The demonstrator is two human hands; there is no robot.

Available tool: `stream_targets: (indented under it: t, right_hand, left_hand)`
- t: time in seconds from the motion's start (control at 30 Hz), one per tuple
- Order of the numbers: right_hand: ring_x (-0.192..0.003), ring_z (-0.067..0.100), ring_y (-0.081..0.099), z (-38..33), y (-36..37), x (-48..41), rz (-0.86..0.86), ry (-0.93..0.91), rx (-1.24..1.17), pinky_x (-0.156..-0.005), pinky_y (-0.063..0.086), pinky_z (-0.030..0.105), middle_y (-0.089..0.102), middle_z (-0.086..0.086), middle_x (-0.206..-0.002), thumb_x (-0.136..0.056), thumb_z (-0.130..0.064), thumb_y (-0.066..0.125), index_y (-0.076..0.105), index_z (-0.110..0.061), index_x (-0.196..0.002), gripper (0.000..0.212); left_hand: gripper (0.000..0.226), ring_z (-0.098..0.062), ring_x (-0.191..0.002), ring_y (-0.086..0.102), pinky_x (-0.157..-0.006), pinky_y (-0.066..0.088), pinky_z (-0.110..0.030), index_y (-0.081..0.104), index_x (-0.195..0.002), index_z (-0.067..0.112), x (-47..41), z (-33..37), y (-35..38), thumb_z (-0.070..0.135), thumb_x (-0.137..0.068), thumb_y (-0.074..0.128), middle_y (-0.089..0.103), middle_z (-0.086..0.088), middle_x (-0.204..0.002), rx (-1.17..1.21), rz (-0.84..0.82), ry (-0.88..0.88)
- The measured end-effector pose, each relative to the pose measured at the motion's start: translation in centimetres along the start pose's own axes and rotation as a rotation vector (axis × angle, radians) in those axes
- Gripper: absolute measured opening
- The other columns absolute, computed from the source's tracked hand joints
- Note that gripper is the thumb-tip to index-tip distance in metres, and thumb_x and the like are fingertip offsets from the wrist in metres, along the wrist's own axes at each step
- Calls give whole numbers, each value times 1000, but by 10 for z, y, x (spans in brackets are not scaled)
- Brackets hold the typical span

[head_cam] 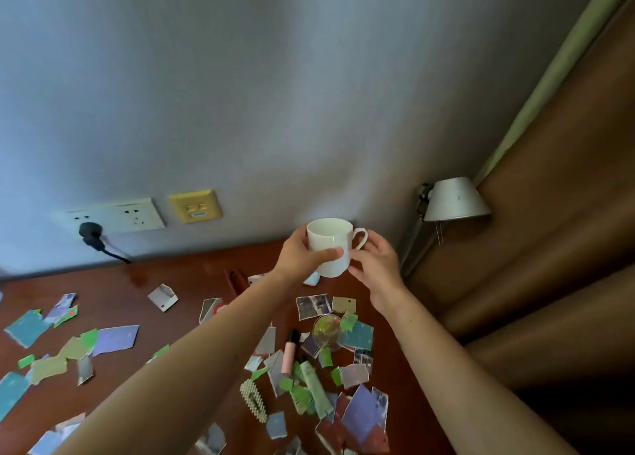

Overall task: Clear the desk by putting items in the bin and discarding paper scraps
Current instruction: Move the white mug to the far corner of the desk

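Both hands hold the white mug (pixel 328 239) in the air, above the back part of the desk (pixel 144 276) and close to the wall. The left hand (pixel 302 253) grips its body, with the thumb lying across the front. The right hand (pixel 378 265) closes on the other side, just under the handle (pixel 360 238).

I judge the mug to be ceramic: stiff, rather heavy for its size, smooth and a little slippery, and it can break if it falls. The body or the handle is the safe place to hold; the thin rim is not.

No mark or writing shows on the mug. Below it, torn paper scraps (pixel 117 339) cover the desk, together with a pink tube (pixel 289 355), a green tube (pixel 314 386) whose print is too small to read, and a hair clip (pixel 253 399). No bin is in view.
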State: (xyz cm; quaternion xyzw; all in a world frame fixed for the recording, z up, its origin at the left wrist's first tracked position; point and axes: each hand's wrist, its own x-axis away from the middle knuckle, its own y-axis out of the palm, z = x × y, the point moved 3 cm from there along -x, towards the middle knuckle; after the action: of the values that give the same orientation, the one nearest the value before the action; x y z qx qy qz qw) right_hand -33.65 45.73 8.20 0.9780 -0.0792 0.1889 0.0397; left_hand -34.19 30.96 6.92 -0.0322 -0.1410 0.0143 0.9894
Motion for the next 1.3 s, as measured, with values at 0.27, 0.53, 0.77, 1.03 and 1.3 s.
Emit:
stream_targets:
  t: [0.27,0.53,0.77,1.03,1.3]
  right_hand:
    - [-115,21,54,7,-14,-84,42,118,-92,-83,52,34,56,2,-123,-94,-5,57,46,-22,-132,43]
    - [-115,21,53,36,-8,-139,92,237,-142,-90,49,39,53,4,-124,-98,-10,51,44,-22,-133,38]
    - [-110,20,54,51,-7,-155,123,276,-167,-85,50,35,54,5,-124,-97,-6,49,44,-19,-136,42]
    - [-108,16,54,54,-6,-161,131,258,-167,-86,50,33,54,2,-121,-97,-6,49,44,-20,-136,42]
    - [-120,22,52,55,-4,-162,130,238,-136,-91,49,35,53,7,-136,-97,-4,48,41,-22,-143,50]
  left_hand:
    - [61,-17,-111,57,-81,49,-22,55,-124,28,-76,-9,30,6,-74,79,62,4,-118,-50,-39,-2]
    - [59,-17,-113,55,-83,46,-20,54,-117,31,-116,-42,39,-10,-76,68,61,7,-113,-22,-32,-50]
    - [62,-18,-116,53,-90,45,-26,52,-119,29,-128,-60,44,-15,-77,64,59,5,-116,17,-15,-59]
    - [64,-12,-112,57,-97,48,-34,52,-120,31,-132,-69,45,-14,-77,65,62,9,-115,60,-19,-46]
    - [66,-18,-117,54,-102,46,-44,47,-122,26,-132,-67,45,-18,-76,63,57,1,-122,23,-11,-25]
